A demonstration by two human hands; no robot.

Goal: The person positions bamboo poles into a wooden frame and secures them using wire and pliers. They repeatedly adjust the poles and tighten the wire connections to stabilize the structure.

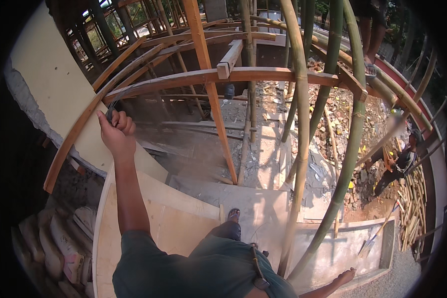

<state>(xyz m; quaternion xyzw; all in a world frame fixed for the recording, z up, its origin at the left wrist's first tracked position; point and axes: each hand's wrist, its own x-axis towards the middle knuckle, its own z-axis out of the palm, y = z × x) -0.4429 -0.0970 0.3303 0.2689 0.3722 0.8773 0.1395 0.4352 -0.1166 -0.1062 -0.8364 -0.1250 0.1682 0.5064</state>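
Note:
My left hand [116, 126] is raised and closed around a bunch of thin dark wire [112, 106], with the thumb pointing up. Strands of it run from the fist up to a long wooden beam [184, 78]. Beside this fist, a curved wooden board [77, 131] leans along a cream wall panel [64, 69]. Out low on the right, my right hand [346, 276] has its fingers curled in, and I see nothing in it. Below that hand lies a shallow concrete-lined trough [328, 253].
Green bamboo poles [355, 134] and a slanting timber post [208, 94] rise ahead. Rubble [352, 119] covers the ground beyond. A co-worker [402, 161] with a long pole stands right; another person's legs [372, 37] are on bamboo. Sacks [59, 243] lie left; a shovel [367, 246] rests right.

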